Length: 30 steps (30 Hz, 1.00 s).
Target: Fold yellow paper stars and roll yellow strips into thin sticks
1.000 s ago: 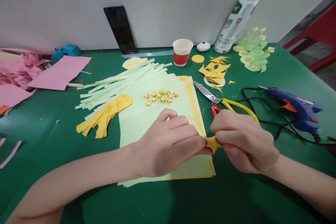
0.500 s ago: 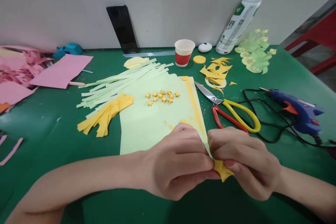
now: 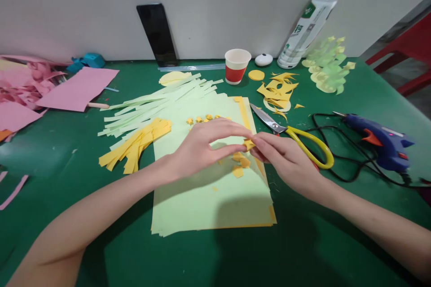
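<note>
Above the light green paper sheets (image 3: pixel 195 206), a small yellow paper star (image 3: pixel 248 144) is between my two hands. My left hand (image 3: pixel 202 143) reaches it with thumb and index finger from the left, the palm arched over the sheets. Fingertips of my right hand (image 3: pixel 289 159) pinch its right side. Just below lie a few flat folded yellow paper pieces (image 3: pixel 237 171). Several finished yellow stars (image 3: pixel 208 117) sit behind my left hand, which partly hides them. Scissors (image 3: pixel 308 143) with yellow and red handles lie beyond my right hand, their red handle mostly covered.
Yellow strips (image 3: pixel 134 148) and pale green strips (image 3: pixel 151 103) lie left of the sheets. Pink paper (image 3: pixel 79 89) is farther left. A paper cup (image 3: pixel 237 67), a bottle (image 3: pixel 311 22) and a phone (image 3: pixel 157 33) stand at the wall. A blue glue gun (image 3: pixel 380 139) with its cord lies right.
Both hands have moved up and away from the table's front edge, carrying the star over the sheets. My fingers have loosened from curled fists to fingertip contact. The folded pieces now show.
</note>
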### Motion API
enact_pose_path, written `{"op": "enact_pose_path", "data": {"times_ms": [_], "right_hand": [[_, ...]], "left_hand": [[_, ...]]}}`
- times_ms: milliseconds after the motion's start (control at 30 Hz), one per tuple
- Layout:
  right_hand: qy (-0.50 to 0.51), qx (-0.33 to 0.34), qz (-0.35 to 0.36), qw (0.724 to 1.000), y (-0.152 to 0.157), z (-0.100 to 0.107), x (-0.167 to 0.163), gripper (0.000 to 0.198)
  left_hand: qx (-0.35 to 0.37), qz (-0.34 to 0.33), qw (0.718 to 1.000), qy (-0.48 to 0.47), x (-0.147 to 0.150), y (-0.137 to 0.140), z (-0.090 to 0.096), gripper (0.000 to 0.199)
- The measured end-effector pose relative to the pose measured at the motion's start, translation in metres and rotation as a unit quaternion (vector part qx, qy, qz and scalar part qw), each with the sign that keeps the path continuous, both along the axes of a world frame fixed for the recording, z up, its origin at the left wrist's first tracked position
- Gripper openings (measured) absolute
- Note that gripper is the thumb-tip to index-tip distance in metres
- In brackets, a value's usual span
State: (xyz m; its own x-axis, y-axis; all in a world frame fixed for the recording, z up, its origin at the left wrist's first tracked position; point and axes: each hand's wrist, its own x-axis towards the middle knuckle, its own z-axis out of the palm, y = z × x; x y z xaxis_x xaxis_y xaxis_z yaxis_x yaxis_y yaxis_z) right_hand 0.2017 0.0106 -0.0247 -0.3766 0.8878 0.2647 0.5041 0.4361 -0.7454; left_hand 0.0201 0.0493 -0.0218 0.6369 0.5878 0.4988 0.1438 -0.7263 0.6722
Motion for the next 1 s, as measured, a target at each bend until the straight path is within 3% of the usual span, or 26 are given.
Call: {"op": "enact_pose_path", "data": {"times_ms": [67, 133, 233, 533, 833, 1000], "right_hand": [[-0.023, -0.031, -0.014, 0.999, 0.003, -0.001, 0.002, 0.028], [-0.054, -0.045, -0.035, 0.997, 0.006, -0.004, 0.005, 0.021], [-0.118, -0.046, -0.048, 0.991, 0.011, -0.011, 0.009, 0.017], [-0.221, -0.070, 0.009, 0.973, 0.007, -0.024, 0.003, 0.016], [-0.126, -0.109, -0.018, 0.986, 0.012, -0.028, 0.002, 0.006], [0.012, -0.125, -0.043, 0.991, 0.008, -0.004, 0.002, 0.013]], "left_hand": [[-0.001, -0.011, 1.000, 0.001, -0.002, 0.005, 0.000, 0.011], [-0.002, 0.020, 0.999, 0.027, -0.006, 0.010, 0.003, 0.009], [-0.023, 0.096, 0.982, 0.158, -0.016, 0.022, 0.010, 0.009], [-0.063, 0.099, 0.934, 0.339, -0.041, 0.053, -0.004, 0.014], [-0.043, 0.171, 0.945, 0.275, -0.031, 0.039, 0.019, 0.021], [-0.103, 0.095, 0.953, 0.268, -0.019, 0.023, 0.020, 0.028]]}}
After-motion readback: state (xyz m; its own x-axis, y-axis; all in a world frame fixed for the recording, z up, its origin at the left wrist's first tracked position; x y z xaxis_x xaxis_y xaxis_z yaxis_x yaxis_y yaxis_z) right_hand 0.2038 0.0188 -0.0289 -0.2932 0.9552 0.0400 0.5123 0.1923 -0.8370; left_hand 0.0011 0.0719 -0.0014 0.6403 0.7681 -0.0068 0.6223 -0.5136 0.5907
